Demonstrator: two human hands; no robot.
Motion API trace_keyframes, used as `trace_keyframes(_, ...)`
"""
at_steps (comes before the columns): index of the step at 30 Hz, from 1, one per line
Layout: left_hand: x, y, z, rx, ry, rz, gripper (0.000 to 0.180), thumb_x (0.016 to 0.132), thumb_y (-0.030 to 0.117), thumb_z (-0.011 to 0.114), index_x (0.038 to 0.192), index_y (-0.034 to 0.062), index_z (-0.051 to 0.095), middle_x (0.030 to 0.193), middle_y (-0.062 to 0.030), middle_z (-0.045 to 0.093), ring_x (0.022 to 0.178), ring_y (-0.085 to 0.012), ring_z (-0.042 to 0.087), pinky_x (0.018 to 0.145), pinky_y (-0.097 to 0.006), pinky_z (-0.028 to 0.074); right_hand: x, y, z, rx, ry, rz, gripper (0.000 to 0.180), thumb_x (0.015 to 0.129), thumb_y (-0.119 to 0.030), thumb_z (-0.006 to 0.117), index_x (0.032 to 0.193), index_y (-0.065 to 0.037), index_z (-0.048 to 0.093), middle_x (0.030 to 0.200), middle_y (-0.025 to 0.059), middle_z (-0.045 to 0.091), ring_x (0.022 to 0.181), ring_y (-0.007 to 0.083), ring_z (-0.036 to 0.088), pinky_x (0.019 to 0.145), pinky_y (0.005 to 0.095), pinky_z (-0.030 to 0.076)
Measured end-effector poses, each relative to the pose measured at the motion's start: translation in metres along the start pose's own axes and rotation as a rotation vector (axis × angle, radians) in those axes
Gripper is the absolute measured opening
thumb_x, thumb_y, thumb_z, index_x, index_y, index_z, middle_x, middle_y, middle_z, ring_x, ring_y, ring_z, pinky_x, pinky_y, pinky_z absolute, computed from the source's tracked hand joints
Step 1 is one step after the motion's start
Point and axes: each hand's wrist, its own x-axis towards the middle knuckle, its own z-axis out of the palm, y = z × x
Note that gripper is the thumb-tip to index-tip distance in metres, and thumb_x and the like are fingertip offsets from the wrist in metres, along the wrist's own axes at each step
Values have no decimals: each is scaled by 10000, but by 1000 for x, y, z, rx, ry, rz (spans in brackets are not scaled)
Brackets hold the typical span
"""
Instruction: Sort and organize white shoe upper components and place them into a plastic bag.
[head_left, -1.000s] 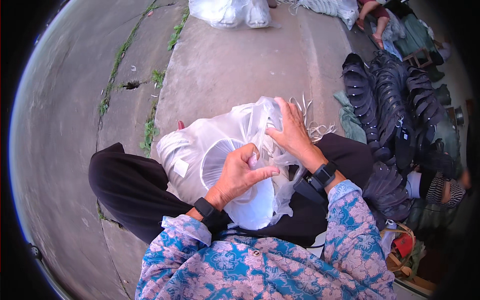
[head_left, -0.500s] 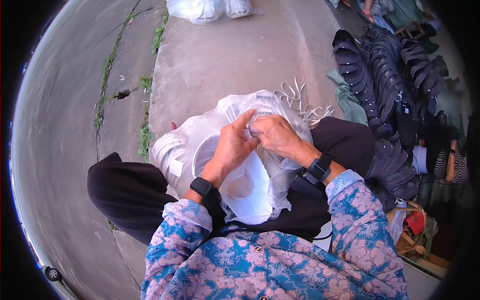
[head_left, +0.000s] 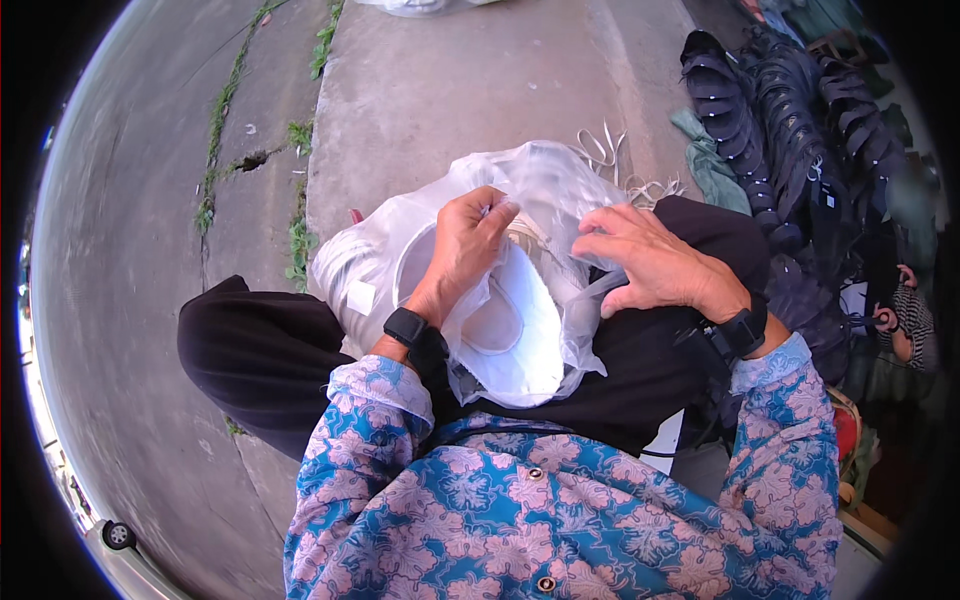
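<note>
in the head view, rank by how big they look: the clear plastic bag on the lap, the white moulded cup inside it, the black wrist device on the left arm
1. Clear plastic bag
2. White moulded cup
3. Black wrist device

The gaps are plain, so nearness to the camera does not blur the order.

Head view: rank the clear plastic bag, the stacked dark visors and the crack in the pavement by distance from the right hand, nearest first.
1. Clear plastic bag: under the right hand, on the lap.
2. Stacked dark visors: upper right.
3. Crack in the pavement: far left.
</note>
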Motion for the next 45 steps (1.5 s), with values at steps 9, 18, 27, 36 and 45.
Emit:
trace_keyframes(9, -10, 6, 6, -25, -82, -24, 192, 918, 161, 565, 763, 47, 568, 634, 85, 425, 568, -15, 348, 489, -206, 281, 37, -3, 56, 226, 208, 50, 142, 698, 5, 595, 825, -25, 539, 816, 165, 591, 819, 383, 586, 676, 431, 447)
trace_keyframes(18, -10, 7, 20, 31, -125, 11, 254, 942, 225, 526, 728, 89, 523, 620, 72, 409, 554, -26, 338, 489, -210, 265, 52, -1, 53, 444, 277, 248, 210, 763, -62, 624, 961, -24, 566, 791, 215, 647, 791, 401, 636, 673, 444, 481)
trace_keyframes(27, -20, 9, 0, 48, 32, 15, 231, 911, 211, 539, 729, 70, 549, 601, 45, 445, 528, -24, 376, 479, -189, 275, 70, -8, 62, 514, 262, 166, 533, 711, -217, 729, 1166, -74, 492, 789, 184, 639, 766, 364, 640, 674, 428, 482)
trace_keyframes(36, -18, 29, 19, -170, 8, 106, 210, 881, 141, 509, 700, 40, 542, 627, 40, 432, 592, -58, 373, 545, -226, 317, 64, -7, 49, 651, 39, 196, 256, 783, -332, 652, 915, -120, 710, 859, 98, 695, 838, 257, 656, 777, 349, 491)
trace_keyframes(45, -19, 49, 7, -370, 155, 97, 292, 926, 317, 545, 773, 74, 491, 560, 59, 272, 473, -57, 260, 451, -234, 235, 63, -31, 29, 400, -69, 298, 465, 779, -350, 705, 1159, -127, 555, 816, 95, 672, 816, 264, 655, 723, 394, 498)
